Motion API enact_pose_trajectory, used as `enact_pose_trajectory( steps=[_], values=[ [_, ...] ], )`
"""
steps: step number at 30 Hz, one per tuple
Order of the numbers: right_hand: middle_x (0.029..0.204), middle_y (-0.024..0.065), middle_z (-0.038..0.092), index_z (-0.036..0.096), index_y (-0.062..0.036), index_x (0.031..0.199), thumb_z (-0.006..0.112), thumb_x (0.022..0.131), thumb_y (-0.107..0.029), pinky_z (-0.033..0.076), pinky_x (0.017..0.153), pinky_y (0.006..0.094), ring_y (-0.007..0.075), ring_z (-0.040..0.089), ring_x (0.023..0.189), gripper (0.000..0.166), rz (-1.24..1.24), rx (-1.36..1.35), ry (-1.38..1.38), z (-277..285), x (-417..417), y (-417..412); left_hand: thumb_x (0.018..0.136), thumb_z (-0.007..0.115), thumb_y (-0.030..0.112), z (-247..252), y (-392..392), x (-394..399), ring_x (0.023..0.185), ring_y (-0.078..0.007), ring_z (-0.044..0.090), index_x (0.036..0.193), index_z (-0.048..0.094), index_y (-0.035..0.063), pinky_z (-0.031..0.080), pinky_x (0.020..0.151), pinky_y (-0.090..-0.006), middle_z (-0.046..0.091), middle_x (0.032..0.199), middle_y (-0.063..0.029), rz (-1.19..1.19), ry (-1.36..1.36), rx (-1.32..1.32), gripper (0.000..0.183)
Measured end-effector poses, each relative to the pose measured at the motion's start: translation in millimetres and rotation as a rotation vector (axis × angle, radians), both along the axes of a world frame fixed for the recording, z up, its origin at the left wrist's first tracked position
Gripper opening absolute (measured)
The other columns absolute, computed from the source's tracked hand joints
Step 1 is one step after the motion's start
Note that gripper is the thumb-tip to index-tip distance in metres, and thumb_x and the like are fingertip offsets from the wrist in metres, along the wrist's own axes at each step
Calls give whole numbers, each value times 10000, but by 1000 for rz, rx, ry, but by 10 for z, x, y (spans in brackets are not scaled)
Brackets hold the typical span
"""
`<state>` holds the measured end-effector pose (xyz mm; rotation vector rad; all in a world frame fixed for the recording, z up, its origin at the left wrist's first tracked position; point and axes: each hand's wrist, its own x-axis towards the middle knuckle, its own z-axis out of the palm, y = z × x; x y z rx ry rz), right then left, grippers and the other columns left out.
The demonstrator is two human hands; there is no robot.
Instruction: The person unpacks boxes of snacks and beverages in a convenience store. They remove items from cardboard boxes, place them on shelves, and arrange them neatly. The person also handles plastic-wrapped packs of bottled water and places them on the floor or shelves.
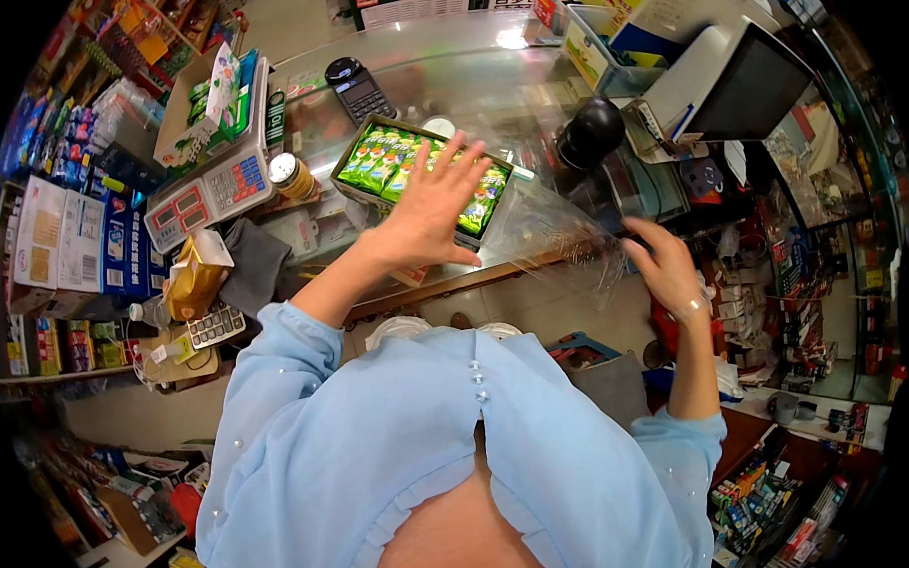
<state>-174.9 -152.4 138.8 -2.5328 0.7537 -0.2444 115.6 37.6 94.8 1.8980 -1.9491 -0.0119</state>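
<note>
On the glass counter (306,237) stands an open box of green snack packets (376,157), filled with packets in rows. My left hand (435,197) is spread over the box, its fingers apart; whether it touches the packets cannot be told. Clear plastic film (565,231) stretches from the box's right side towards my right hand (662,265). The thumb and forefinger of that hand are at the film's right edge, and whether they pinch it is unclear. Behind the box are a payment terminal (360,91) and a round white lid (438,126).
Left of the box are a jar (291,176), a scale with a keypad (206,196) and a carton of packets (194,113). To the right stand a black rounded device (591,133), a monitor (754,83) and a plastic bin (616,60). A calculator (216,325) lies lower left.
</note>
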Motion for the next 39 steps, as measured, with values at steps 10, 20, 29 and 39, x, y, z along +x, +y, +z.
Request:
enact_pose_trajectory(
  steps=[10,20,29,39],
  values=[
    [770,191,641,642,20,887,646,808,-342,481,675,417,351,628,751,371,63,61,28,-875,1388,-180,467,827,367,-107,-472,-128,1411,-350,125,1445,209,58,102,1099,-612,218,1494,-158,-102,-177,318,1197],
    [708,114,606,538,-80,751,661,791,-232,476,553,417,318,617,650,200,262,-367,-76,-225,1086,622,495,788,328,-163,-460,-143,1370,-348,231,1406,269,15,128,1083,-631,303,1434,-150,-66,-123,231,1094],
    [752,28,589,592,-14,924,560,921,-90,419,543,218,81,513,605,83,-97,295,-797,565,436,211,546,822,325,-140,-334,-181,1409,-357,122,1436,220,44,89,1105,-604,205,1494,-172,11,-108,181,1110],
    [874,96,564,522,0,1016,460,962,-80,533,657,358,194,572,758,115,214,1087,-1021,170,1242,1056,845,649,77,-90,1394,-688,1086,-165,569,1188,563,1,451,946,-308,610,1163,-89,195,1407,-181,362]
  ],
)
